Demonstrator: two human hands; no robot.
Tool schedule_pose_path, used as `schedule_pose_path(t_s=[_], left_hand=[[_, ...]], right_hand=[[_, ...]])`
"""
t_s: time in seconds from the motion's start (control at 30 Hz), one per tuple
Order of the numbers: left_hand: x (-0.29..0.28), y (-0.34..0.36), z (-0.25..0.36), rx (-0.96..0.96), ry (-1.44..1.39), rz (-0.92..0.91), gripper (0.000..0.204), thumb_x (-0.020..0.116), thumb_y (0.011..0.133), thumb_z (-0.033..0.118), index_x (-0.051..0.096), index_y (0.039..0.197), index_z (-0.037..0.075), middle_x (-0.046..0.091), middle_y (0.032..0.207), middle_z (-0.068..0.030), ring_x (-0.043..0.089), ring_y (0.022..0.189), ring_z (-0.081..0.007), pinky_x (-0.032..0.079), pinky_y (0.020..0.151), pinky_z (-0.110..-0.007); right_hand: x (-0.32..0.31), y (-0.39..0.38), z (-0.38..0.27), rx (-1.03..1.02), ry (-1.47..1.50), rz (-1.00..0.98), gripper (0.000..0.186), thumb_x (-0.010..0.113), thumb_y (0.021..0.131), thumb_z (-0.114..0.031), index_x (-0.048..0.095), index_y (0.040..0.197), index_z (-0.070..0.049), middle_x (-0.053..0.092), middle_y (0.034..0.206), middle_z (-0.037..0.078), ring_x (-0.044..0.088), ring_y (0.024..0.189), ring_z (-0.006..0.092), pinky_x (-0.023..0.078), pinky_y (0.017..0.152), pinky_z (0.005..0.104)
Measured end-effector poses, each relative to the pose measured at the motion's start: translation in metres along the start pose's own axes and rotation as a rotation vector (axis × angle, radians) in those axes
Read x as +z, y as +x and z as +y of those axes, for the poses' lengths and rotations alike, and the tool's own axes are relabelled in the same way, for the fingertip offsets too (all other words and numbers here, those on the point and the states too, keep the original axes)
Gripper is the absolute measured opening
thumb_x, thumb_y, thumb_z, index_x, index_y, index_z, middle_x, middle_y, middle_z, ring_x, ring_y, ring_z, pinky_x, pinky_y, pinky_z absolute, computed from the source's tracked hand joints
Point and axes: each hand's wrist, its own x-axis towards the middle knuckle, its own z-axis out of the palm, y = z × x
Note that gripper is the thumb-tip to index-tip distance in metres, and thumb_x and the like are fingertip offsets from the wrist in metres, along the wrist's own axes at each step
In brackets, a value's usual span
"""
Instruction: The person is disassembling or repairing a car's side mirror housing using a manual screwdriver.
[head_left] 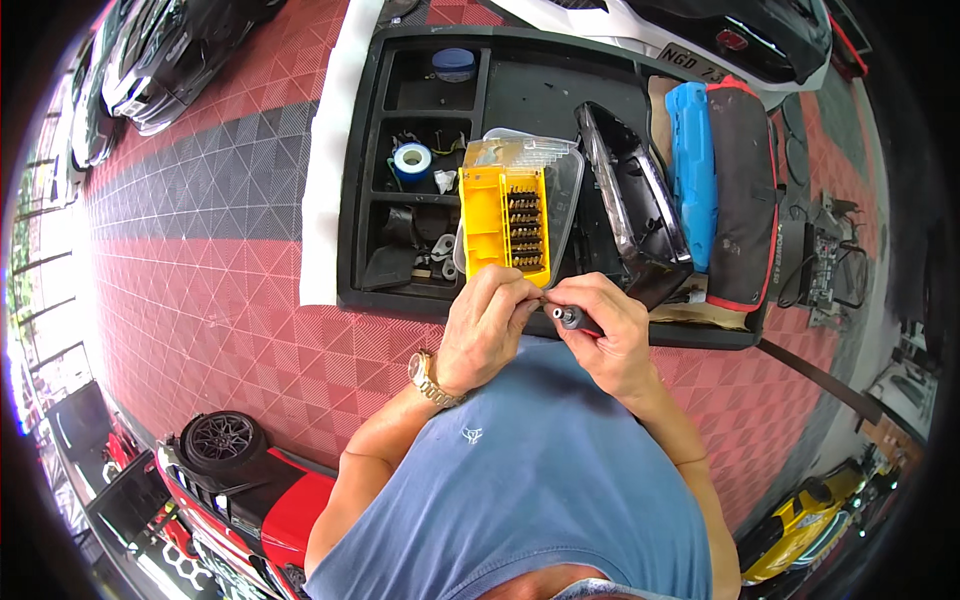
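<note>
Head view: the open yellow plastic bit case (484, 222) lies at the near edge of a black compartmented tray (362, 180), its clear hinged lid (522, 153) tipped back on the far side, which seems to leave the rows of dark bits (525, 222) easy to reach. Both hands meet at the case's near end. The right hand (615, 335) is curled closed around a black cylindrical driver handle (578, 319), its hollow metal end turned up toward the eyes – probably to keep the socket in sight. The left hand (485, 330) has thumb and fingertips pinched together beside it; whether they grip something small, I cannot tell. Right of the case lies a glossy black housing with a clear strip (635, 205), apparently laid aside to leave both hands free.
</note>
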Motion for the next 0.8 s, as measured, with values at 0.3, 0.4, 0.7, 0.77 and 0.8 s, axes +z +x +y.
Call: schedule_pose_path(t_s=[0.3, 0.4, 0.7, 0.77, 0.8], left_hand=[[-0.009, 0.005, -0.011, 0.138, 0.146, -0.076, 0.032, 0.075, 0.075, -0.003, 0.062, 0.103, 0.003, 0.060, 0.096, -0.0102, 0.062, 0.084, -0.0278, 0.050, 0.072, -0.038], [-0.010, 0.007, -0.015, 0.184, 0.137, -0.065, 0.034, 0.078, 0.073, -0.001, 0.064, 0.104, 0.003, 0.062, 0.097, -0.0098, 0.062, 0.083, -0.0274, 0.050, 0.071, -0.038], [-0.020, 0.005, -0.035, 0.094, 0.157, 0.055, 0.031, 0.076, 0.072, -0.007, 0.066, 0.100, 0.004, 0.064, 0.095, -0.0103, 0.062, 0.083, -0.0255, 0.049, 0.069, -0.035], [-0.018, 0.004, -0.037, 0.088, 0.147, 0.060, 0.032, 0.077, 0.071, -0.006, 0.066, 0.100, 0.005, 0.064, 0.095, -0.0094, 0.062, 0.083, -0.0254, 0.047, 0.070, -0.035], [-0.018, 0.003, -0.038, 0.098, 0.147, 0.054, 0.033, 0.077, 0.070, -0.006, 0.066, 0.099, 0.005, 0.064, 0.095, -0.0090, 0.062, 0.083, -0.0254, 0.047, 0.071, -0.036]], right_hand=[[-0.001, 0.007, -0.003, 0.082, -0.059, -0.066, 0.037, 0.074, 0.067, 0.005, 0.063, 0.101, -0.004, 0.066, 0.092, 0.009, 0.067, 0.074, 0.0261, 0.053, 0.063, 0.0339], [-0.006, 0.013, -0.009, 0.119, -0.064, -0.075, 0.035, 0.074, 0.068, 0.005, 0.063, 0.100, -0.003, 0.065, 0.090, 0.009, 0.066, 0.071, 0.0261, 0.053, 0.061, 0.0342], [-0.036, 0.078, -0.027, 0.121, -0.314, -0.072, 0.024, 0.070, 0.080, -0.002, 0.061, 0.102, -0.001, 0.065, 0.088, 0.017, 0.066, 0.074, 0.0352, 0.051, 0.061, 0.0422], [-0.018, 0.081, -0.032, 0.174, -0.356, -0.096, 0.027, 0.070, 0.082, -0.003, 0.058, 0.105, -0.002, 0.066, 0.086, 0.016, 0.067, 0.074, 0.0350, 0.052, 0.062, 0.0429], [-0.008, 0.080, -0.029, 0.190, -0.316, -0.074, 0.027, 0.070, 0.082, -0.002, 0.057, 0.106, -0.003, 0.066, 0.085, 0.016, 0.067, 0.073, 0.0349, 0.052, 0.061, 0.0426]])
